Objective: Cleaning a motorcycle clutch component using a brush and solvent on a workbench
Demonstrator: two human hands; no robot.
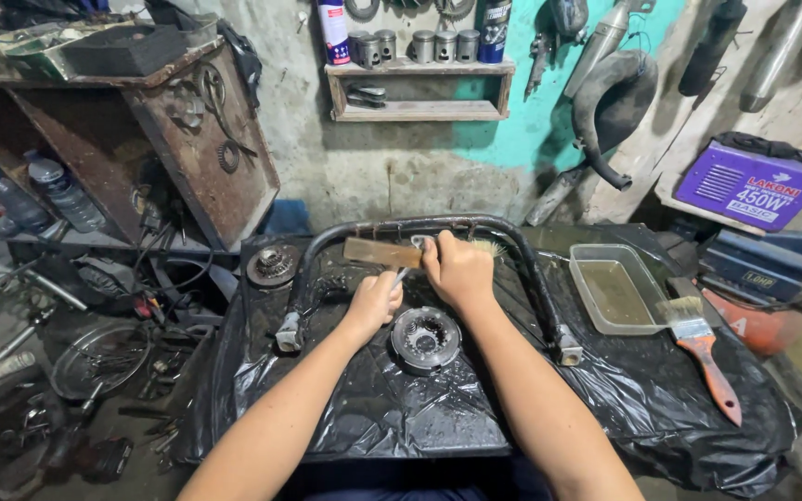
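Both forearms extend from 6 o'clock toward 12 o'clock over the black plastic sheet [401, 408]. The left hand [373, 304] is closed in a fist around a thin metal tool [403, 275]. The right hand [458, 269], at 1 o'clock from the left, is curled palm-down over a brush [486, 247] beside the bent black tube frame [512, 243]. A round clutch part [426, 338] lies at 6 o'clock of both hands. A clear tray [613, 289] sits at 3 o'clock.

Probably a motorcycle workshop: exhaust pipes [610, 97], pistons [415, 44], scattered tools [25, 306]
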